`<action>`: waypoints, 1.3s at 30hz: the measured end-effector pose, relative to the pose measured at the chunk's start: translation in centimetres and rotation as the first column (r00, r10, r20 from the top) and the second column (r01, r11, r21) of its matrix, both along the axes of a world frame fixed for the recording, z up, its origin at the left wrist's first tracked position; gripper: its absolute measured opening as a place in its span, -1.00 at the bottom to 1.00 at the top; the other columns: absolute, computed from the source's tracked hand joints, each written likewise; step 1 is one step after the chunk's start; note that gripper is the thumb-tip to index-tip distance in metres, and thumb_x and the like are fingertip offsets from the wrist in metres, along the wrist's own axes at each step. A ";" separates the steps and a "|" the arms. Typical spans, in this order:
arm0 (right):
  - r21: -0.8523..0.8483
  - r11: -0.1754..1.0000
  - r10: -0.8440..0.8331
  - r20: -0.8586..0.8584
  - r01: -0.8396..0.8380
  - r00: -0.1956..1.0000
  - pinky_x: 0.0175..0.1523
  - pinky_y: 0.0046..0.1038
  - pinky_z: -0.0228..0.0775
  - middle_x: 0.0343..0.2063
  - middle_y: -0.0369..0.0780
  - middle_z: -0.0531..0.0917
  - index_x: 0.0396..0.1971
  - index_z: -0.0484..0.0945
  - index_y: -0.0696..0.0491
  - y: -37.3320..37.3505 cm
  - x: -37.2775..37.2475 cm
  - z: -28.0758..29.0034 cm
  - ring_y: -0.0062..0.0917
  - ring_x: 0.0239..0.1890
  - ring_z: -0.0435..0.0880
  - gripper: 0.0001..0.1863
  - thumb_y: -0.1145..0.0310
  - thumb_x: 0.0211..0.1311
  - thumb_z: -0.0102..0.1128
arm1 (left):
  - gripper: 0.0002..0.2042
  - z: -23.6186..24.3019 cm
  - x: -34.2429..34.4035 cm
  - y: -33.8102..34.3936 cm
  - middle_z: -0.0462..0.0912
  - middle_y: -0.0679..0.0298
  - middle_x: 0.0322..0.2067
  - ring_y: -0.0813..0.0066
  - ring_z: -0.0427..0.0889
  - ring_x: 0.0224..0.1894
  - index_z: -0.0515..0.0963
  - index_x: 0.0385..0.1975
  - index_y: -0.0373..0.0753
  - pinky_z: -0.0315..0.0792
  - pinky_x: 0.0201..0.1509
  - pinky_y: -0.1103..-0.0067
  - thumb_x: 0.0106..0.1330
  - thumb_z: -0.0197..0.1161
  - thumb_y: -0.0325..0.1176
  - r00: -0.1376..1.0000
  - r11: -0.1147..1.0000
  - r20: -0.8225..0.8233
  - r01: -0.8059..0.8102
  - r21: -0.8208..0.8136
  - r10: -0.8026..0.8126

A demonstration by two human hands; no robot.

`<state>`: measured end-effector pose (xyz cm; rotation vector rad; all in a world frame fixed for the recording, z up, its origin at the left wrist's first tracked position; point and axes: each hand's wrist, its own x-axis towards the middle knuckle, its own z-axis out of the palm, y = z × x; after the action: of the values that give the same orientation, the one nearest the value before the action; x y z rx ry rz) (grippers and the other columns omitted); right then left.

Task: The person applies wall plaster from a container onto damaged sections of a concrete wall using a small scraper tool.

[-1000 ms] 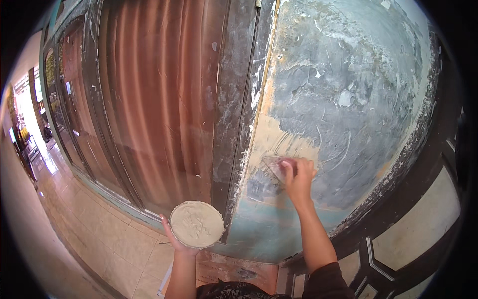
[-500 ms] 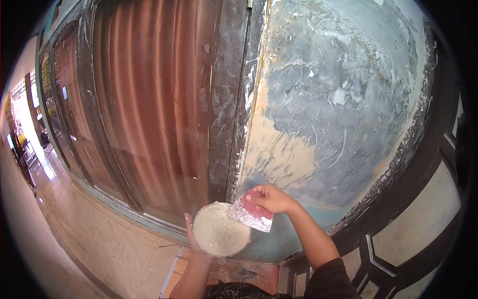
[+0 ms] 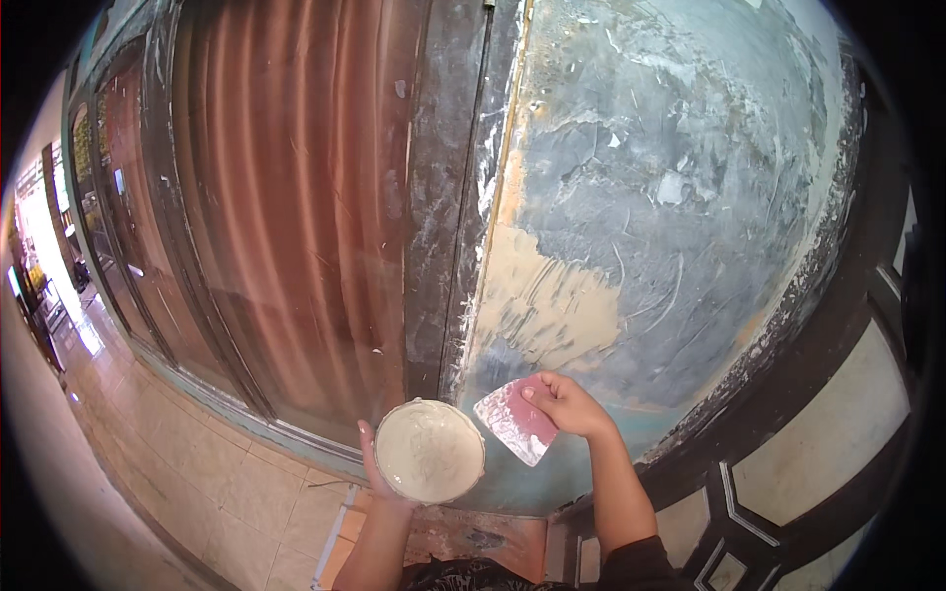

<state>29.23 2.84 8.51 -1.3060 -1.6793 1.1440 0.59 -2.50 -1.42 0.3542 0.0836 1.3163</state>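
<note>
My left hand [image 3: 372, 463] is wrapped round the left side of a round tub [image 3: 430, 500] and holds it up. Cream-coloured filler paste [image 3: 431, 448] lies inside the tub. Between thumb and fingers, my right hand [image 3: 570, 404] grips a pink scraper [image 3: 527, 414], a flat plate smeared with white paste. Its blade stands just right of the tub's rim, apart from it. Behind both hands rises a grey-blue plastered wall [image 3: 670, 236], with a cream patch of fresh paste [image 3: 547, 300] low on its left side.
Left of the wall stands a dark wooden frame [image 3: 434, 197] with a glass pane and a reddish-brown curtain [image 3: 296, 197] behind it. Dark panelled woodwork [image 3: 818, 433] bounds the right. Below left lies a tiled floor [image 3: 217, 473], with a ledge [image 3: 340, 537] beside my left forearm.
My right hand has drawn the scraper away from the tub's rim to the right, and its blade has turned. My left hand still holds the tub, slightly further left in view.
</note>
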 end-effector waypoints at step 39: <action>0.823 0.566 -0.512 0.322 0.031 0.796 0.22 -0.23 0.18 0.01 -0.48 0.70 -0.16 0.84 -0.29 -10.1 -1.1 -3.4 -0.29 0.07 0.41 -0.43 0.72 -0.10 0.32 | -0.16 3.5 3.3 3.0 0.61 0.01 0.21 -0.06 0.64 0.20 0.51 0.27 -0.25 0.56 0.25 0.00 0.49 -0.21 0.46 0.997 0.997 -0.082 0.007 -0.077 -0.013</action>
<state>28.16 -7.24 5.11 -1.2499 -1.9020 -0.2712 3.89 0.50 2.09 0.3431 0.2012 1.2849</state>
